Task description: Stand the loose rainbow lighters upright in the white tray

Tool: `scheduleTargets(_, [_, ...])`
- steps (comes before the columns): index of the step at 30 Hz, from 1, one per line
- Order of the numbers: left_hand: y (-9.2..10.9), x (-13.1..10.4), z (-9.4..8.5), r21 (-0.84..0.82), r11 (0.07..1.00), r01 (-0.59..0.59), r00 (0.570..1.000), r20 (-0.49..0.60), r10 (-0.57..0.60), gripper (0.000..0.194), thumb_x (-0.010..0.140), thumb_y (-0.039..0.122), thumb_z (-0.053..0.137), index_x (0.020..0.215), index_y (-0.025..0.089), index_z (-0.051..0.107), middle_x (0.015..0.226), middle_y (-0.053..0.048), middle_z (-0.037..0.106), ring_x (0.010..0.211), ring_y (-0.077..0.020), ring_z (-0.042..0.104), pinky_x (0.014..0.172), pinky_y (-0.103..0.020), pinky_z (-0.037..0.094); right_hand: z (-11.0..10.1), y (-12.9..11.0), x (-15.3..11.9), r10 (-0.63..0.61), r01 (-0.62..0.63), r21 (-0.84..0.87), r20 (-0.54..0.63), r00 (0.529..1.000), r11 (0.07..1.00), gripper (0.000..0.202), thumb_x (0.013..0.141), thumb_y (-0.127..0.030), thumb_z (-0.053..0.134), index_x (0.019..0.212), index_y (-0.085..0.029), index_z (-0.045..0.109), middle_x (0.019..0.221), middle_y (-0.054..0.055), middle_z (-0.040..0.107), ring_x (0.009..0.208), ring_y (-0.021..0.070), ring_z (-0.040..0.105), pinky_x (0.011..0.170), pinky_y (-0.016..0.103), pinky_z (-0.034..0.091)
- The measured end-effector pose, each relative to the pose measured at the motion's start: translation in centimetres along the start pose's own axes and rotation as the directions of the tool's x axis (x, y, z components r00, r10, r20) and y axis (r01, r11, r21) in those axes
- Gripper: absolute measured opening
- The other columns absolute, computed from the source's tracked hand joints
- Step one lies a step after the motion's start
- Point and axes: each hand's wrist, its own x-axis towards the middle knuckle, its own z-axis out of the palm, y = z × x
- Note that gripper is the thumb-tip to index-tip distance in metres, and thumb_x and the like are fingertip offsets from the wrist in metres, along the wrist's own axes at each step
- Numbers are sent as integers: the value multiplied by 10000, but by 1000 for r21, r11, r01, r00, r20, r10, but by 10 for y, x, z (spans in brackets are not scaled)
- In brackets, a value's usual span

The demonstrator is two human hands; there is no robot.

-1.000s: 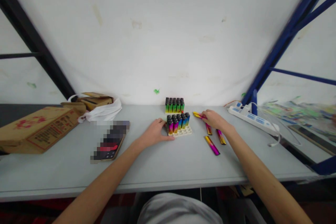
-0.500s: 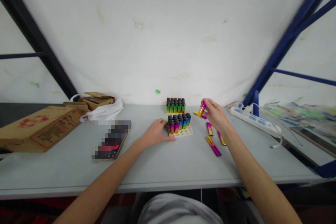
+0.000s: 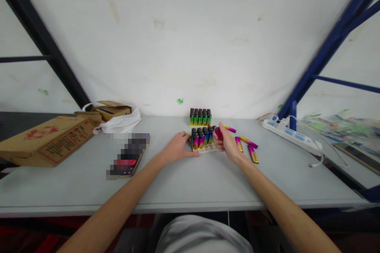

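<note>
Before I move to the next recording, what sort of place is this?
Probably an indoor workroom or workshop: a long grey table stands before a scuffed white wall, with a power strip toward its right end and a cardboard box at the left.

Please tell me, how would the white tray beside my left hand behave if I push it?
The white tray would probably keep its shape, as its visible front edge looks straight. The black-topped pieces stand tall in it, so a sudden push might make them wobble. It may be heavier at its left side, where pieces fill the front row.
</note>
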Motion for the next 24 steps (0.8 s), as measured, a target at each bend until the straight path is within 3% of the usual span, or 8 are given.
scheduleTargets(4, [2, 0, -1, -16, 1000, 2, 1000, 3, -2, 657, 654, 710, 741, 997, 153, 676, 970, -96, 610, 926, -284, 574, 838, -385, 476, 9, 8, 2, 11, -19, -69, -124, 992, 997, 495, 925, -569, 386, 572, -226, 328, 484, -70, 238, 414, 77, 162, 392, 228, 109])
scheduleTargets(9, [4, 0, -3, -26, 999, 26, 1000, -11, -26, 631, 624, 693, 761, 958, 163, 683, 951, -91, 622, 917, -289, 587, 827, -384, 481, 12, 8, 0, -34, 20, -147, -99, 995, 989, 423, 922, -439, 349, 554, -231, 324, 459, -61, 247, 405, 89, 179, 380, 238, 122])
scheduleTargets(14, [3, 0, -3, -20, 1000, 20, 1000, -6, -20, 641, 628, 711, 745, 952, 162, 677, 952, -99, 623, 920, -296, 587, 828, -393, 487, 9, 7, 0, -13, 7, -107, -61, 998, 994, 448, 918, -505, 364, 564, -231, 339, 488, -60, 242, 415, 89, 178, 387, 238, 118])
scheduleTargets(21, [4, 0, -4, -25, 999, 29, 1000, -5, -29, 636, 629, 706, 750, 964, 170, 675, 964, -95, 625, 923, -291, 579, 818, -384, 488, 5, 10, 2, -50, 33, -159, -107, 993, 987, 456, 920, -531, 377, 572, -241, 324, 461, -55, 268, 408, 101, 194, 381, 251, 151])
scheduleTargets(24, [5, 0, -5, -4, 1000, 26, 1000, 7, -26, 641, 641, 695, 752, 978, 156, 672, 972, -103, 617, 927, -292, 579, 825, -382, 484, 2, 10, 3, -86, 71, -157, -90, 992, 985, 510, 911, -636, 410, 601, -231, 391, 487, -64, 260, 414, 98, 213, 397, 247, 164])
